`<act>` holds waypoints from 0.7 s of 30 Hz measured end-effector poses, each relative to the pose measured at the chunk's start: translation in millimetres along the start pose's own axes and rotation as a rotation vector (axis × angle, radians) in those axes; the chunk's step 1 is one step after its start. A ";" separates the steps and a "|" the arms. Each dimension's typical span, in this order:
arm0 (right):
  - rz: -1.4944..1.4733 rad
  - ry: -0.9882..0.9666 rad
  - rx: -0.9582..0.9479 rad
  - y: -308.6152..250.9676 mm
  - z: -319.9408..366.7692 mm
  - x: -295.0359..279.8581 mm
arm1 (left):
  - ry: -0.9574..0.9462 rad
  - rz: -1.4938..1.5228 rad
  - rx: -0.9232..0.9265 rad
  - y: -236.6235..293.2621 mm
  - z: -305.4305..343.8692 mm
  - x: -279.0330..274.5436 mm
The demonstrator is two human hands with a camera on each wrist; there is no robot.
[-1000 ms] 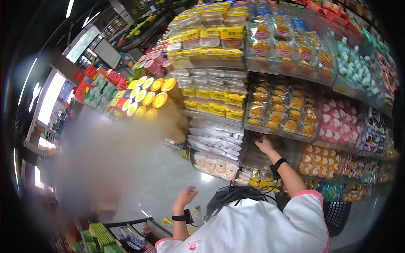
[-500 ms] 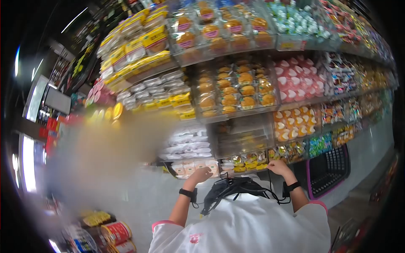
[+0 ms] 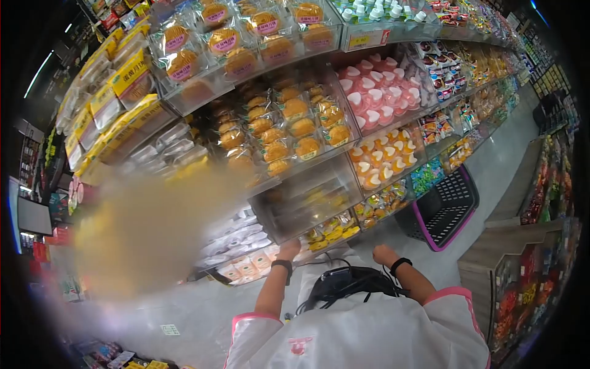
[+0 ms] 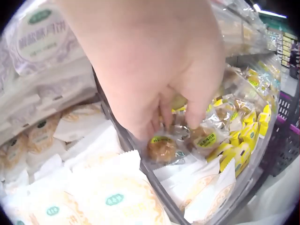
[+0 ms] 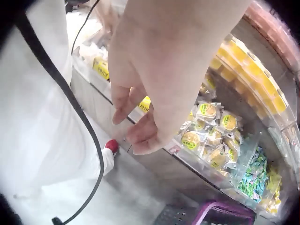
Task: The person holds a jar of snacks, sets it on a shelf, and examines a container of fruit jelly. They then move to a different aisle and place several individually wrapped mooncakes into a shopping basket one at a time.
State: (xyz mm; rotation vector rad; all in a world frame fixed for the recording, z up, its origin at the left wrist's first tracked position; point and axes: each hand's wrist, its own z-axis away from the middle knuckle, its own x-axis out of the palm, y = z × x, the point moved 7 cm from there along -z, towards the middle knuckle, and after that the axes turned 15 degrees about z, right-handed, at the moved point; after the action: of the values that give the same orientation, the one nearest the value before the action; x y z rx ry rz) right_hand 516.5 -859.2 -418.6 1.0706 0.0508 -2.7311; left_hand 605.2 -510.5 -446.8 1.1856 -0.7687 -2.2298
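Note:
My left hand [image 3: 289, 248] reaches down over the bottom row of the shelf. In the left wrist view, its fingers [image 4: 151, 125] dip into a bin of small wrapped pastries, with the thumb apart from them. A clear-wrapped brown pastry [image 4: 162, 149] lies right at the fingertips; yellow-wrapped packets [image 4: 241, 149] fill the bin's right side. Large white-wrapped packets [image 4: 110, 197] lie across the divider on the left. My right hand [image 5: 159, 84] hangs in front of the shelf edge, fingers loosely bent with nothing in them, near a bin of clear-wrapped pastries [image 5: 213, 136].
Above the left hand is a clear-walled compartment [image 3: 304, 206]. Round packaged cakes [image 3: 270, 132] and pink heart-topped cups [image 3: 381, 92] fill the shelves above. A black basket with a purple rim [image 3: 419, 226] stands on the floor at the right. A dark cord [image 5: 86, 122] hangs beside the right hand.
The right hand has come out of the compartment and down in front of the body. The left hand has moved from low at the side to the bottom bin. The head view has turned right.

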 end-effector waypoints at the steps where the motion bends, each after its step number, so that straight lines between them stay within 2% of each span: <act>1: 0.008 0.026 0.028 2.3 3.8 0.7 | 0.197 0.031 0.148 -0.9 -6.2 -1.7; 2: 0.018 0.055 0.054 5.8 7.7 1.1 | 0.146 -0.040 0.161 -12.8 -11.1 11.8; 4: 0.125 0.070 -0.052 3.7 4.0 20.5 | 0.051 -0.183 0.191 -29.6 -17.2 31.5; 5: 0.182 0.080 -0.105 6.2 1.2 22.0 | 0.154 -0.173 0.221 -40.8 -23.1 43.0; 8: 0.166 -0.022 -0.097 -2.9 17.9 -9.7 | 0.150 0.048 0.079 -32.5 -22.8 29.3; 9: 0.156 0.005 -0.103 -4.1 19.9 -14.0 | 0.173 0.091 0.011 -30.5 -18.2 24.0; 12: 0.203 -0.003 -0.149 -6.3 12.8 -13.4 | 0.252 0.036 0.081 -25.0 -11.8 18.7; 16: 0.137 -0.025 -0.147 -10.7 -0.8 -20.7 | 0.424 -0.134 0.290 -7.2 8.2 12.1; 18: 0.122 -0.087 -0.156 -15.4 -11.5 -26.6 | 0.514 -0.156 0.320 -1.1 15.0 7.9; 19: 0.141 -0.071 -0.183 -18.0 -16.6 -30.4 | 0.552 -0.059 0.215 -5.4 10.5 5.5; 21: 0.184 -0.041 -0.241 -24.1 -26.9 -38.0 | 0.276 -0.129 0.096 2.1 18.7 6.9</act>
State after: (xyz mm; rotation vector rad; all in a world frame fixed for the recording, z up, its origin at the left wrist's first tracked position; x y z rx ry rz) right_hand 556.7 -826.0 -413.7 0.9043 0.2556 -2.5045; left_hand 586.1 -511.9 -440.8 1.5893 -0.7106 -2.0861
